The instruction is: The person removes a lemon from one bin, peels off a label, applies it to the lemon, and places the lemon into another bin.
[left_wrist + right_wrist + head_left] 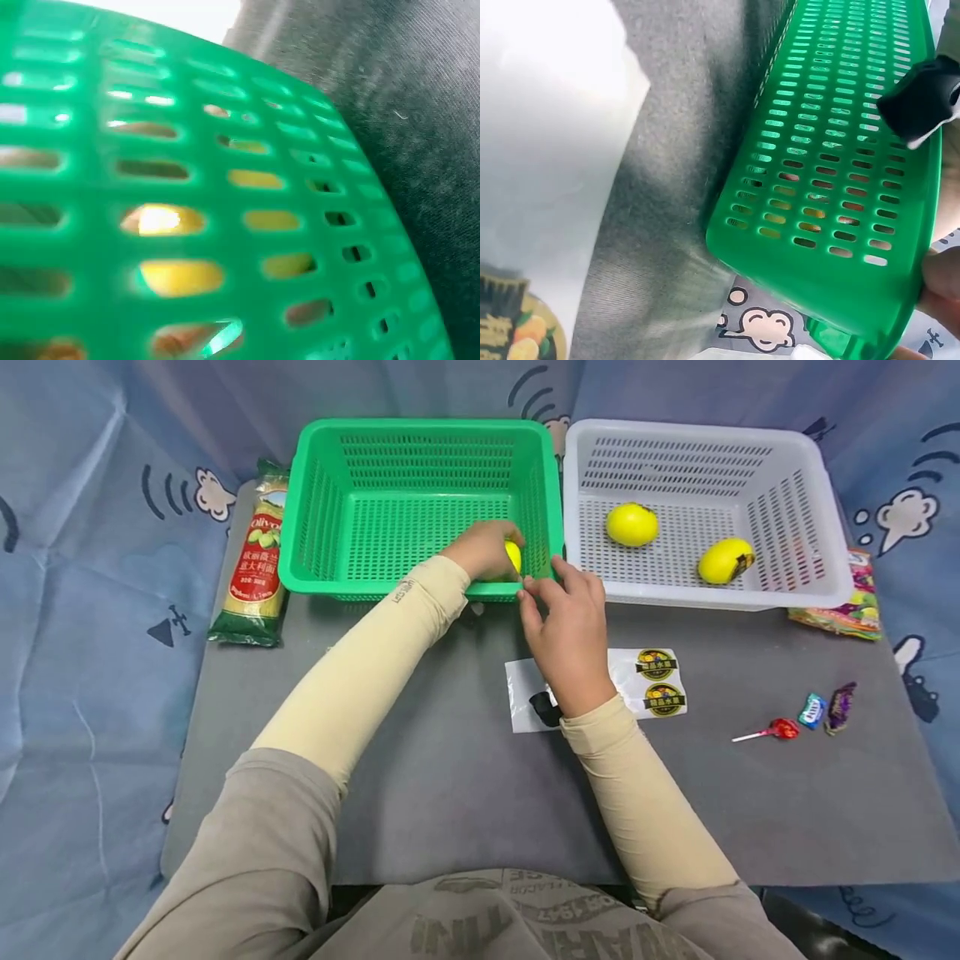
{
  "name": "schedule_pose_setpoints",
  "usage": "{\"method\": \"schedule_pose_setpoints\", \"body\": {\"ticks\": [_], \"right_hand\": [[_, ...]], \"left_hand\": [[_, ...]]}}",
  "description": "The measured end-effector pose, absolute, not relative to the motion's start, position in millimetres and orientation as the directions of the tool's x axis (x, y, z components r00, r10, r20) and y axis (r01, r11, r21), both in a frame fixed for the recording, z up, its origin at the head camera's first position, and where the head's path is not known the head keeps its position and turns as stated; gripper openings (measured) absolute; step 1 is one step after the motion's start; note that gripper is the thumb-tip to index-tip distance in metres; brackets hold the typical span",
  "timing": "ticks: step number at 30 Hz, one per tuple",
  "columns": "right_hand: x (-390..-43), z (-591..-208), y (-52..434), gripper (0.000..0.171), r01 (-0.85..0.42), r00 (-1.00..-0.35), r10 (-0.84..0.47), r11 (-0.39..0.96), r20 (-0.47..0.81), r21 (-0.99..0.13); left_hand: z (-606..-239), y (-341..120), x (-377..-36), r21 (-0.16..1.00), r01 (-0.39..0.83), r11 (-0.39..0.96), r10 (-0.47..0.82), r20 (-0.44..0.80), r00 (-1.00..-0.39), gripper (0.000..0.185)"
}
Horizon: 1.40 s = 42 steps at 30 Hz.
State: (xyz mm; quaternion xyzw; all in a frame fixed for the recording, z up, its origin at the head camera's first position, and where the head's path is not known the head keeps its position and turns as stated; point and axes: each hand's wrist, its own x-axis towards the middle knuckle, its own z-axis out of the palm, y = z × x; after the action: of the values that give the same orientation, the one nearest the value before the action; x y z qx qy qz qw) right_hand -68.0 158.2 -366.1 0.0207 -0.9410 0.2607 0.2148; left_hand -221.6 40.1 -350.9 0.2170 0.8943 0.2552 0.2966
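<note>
While the left hand (480, 550) curls its fingers round a yellow fruit (513, 557) at the near right corner of the green basket (330, 485), the right hand (570, 627) reaches up to meet it, its thumb and forefinger drawn together at the fruit's near side, just over the basket's front rim. Whether those fingertips pinch anything cannot be told from the head view; the other fingers of the right hand lie loosely bent.

The left forearm, in a beige sleeve, slants in from the lower left and crosses the basket's front wall, with the wrist bent down into the basket. Small lettering runs along the sleeve's cuff but is too small to read. The right forearm comes straight up from below, back of the hand upward. Through the slots of the basket wall (225, 225), the left wrist view shows yellow patches of the fruit close behind the plastic.

Just under the right wrist lies a sticker sheet (637, 681) on the grey table (420, 793), carrying two round black-and-yellow labels; their writing is too small to make out. Beyond the right hand, to its right, the white basket (817, 518) holds two more yellow fruits (632, 524), one bearing a dark label. Far to the left of the left hand lies a pasta packet (257, 568) marked "Olivo". Sweets and a red lollipop (780, 729) lie to the right of the right arm.
</note>
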Motion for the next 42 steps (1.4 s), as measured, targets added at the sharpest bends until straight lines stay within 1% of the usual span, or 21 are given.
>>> {"method": "schedule_pose_setpoints", "body": {"ticks": [3,6,8,10,13,15,17,19,21,22,24,26,28,29,31,32,34,36,38,40,42], "right_hand": [[-69.2,-366.5,157.2,0.021,-0.157,-0.905,0.073,0.859,0.42,-0.487],[-70.5,-366.8,157.6,0.021,-0.161,-0.906,0.07,0.856,0.418,-0.492],[-71.4,-367.1,158.1,0.021,-0.163,-0.907,0.067,0.854,0.415,-0.495],[-71.8,-367.0,158.4,0.021,-0.166,-0.906,0.07,0.849,0.418,-0.501],[-71.5,-366.3,158.4,0.02,-0.169,-0.902,0.074,0.845,0.425,-0.507],[-71.0,-365.9,158.6,0.02,-0.173,-0.898,0.075,0.845,0.433,-0.506],[-71.1,-365.2,158.3,0.02,-0.17,-0.899,0.077,0.846,0.432,-0.505],[-71.7,-364.2,158.0,0.02,-0.16,-0.906,0.08,0.846,0.417,-0.509],[-72.1,-362.0,159.3,0.022,-0.145,-0.921,0.074,0.844,0.381,-0.516],[-71.3,-360.3,160.9,0.024,-0.136,-0.932,0.073,0.838,0.355,-0.529],[-66.3,-357.0,166.4,0.026,-0.125,-0.942,0.082,0.816,0.327,-0.564],[-55.2,-354.3,174.8,0.027,-0.121,-0.939,0.111,0.779,0.325,-0.615],[-37.4,-353.4,185.5,0.027,-0.099,-0.931,0.171,0.731,0.321,-0.675],[-27.2,-354.2,191.3,0.027,-0.08,-0.926,0.206,0.712,0.316,-0.698],[-6.6,-358.2,202.5,0.03,0.0,-0.927,0.274,0.682,0.255,-0.731],[2.7,-361.3,207.6,0.032,0.056,-0.932,0.302,0.669,0.202,-0.741],[18.0,-369.5,216.6,0.039,0.166,-0.942,0.327,0.652,0.077,-0.74],[28.1,-379.1,223.6,0.046,0.254,-0.945,0.325,0.655,-0.038,-0.712],[34.2,-388.2,228.6,0.048,0.292,-0.947,0.3,0.661,-0.113,-0.691],[38.6,-395.5,231.2,0.048,0.299,-0.951,0.273,0.673,-0.148,-0.676],[41.5,-401.0,231.6,0.045,0.281,-0.957,0.249,0.679,-0.147,-0.678]], "left_hand": [[-341.2,27.6,-218.1,0.657,0.199,0.727,0.515,-0.329,-0.792,0.066],[-317.1,3.3,-202.1,0.744,0.143,0.653,0.45,-0.23,-0.863,0.067],[-302.2,-17.7,-181.2,0.801,0.117,0.588,0.406,-0.166,-0.899,0.067],[-297.9,-38.0,-151.7,0.837,0.121,0.533,0.369,-0.101,-0.924,0.066],[-316.3,-57.2,-102.8,0.859,0.141,0.492,0.347,-0.044,-0.937,0.065],[-341.2,-60.2,-74.6,0.854,0.144,0.501,0.347,-0.045,-0.937,0.064],[-367.7,-57.1,-55.0,0.832,0.138,0.538,0.351,-0.072,-0.933,0.064],[-387.4,-51.6,-43.4,0.8,0.138,0.584,0.343,-0.089,-0.935,0.065],[-396.0,-44.5,-37.2,0.749,0.165,0.641,0.328,-0.074,-0.942,0.067],[-396.0,-40.4,-34.6,0.723,0.189,0.665,0.322,-0.049,-0.945,0.068],[-391.4,-29.1,-30.0,0.68,0.274,0.68,0.333,0.046,-0.942,0.065],[-387.9,-12.4,-24.8,0.623,0.393,0.676,0.403,0.135,-0.905,0.057],[-388.8,9.3,-19.5,0.549,0.5,0.67,0.499,0.166,-0.851,0.049],[-391.3,21.1,-17.7,0.512,0.541,0.667,0.547,0.157,-0.822,0.048],[-399.7,42.5,-16.1,0.448,0.578,0.682,0.612,0.084,-0.787,0.049],[-403.8,50.6,-16.3,0.417,0.579,0.7,0.622,0.043,-0.782,0.052],[-412.6,61.3,-18.2,0.38,0.553,0.742,0.605,-0.022,-0.796,0.056],[-419.9,64.2,-21.8,0.411,0.515,0.752,0.579,-0.039,-0.815,0.055],[-423.0,61.5,-25.1,0.483,0.483,0.73,0.57,-0.041,-0.821,0.052],[-423.8,56.8,-29.0,0.605,0.436,0.666,0.575,-0.044,-0.817,0.048],[-423.2,51.0,-32.4,0.738,0.358,0.572,0.592,-0.07,-0.803,0.049]]}}
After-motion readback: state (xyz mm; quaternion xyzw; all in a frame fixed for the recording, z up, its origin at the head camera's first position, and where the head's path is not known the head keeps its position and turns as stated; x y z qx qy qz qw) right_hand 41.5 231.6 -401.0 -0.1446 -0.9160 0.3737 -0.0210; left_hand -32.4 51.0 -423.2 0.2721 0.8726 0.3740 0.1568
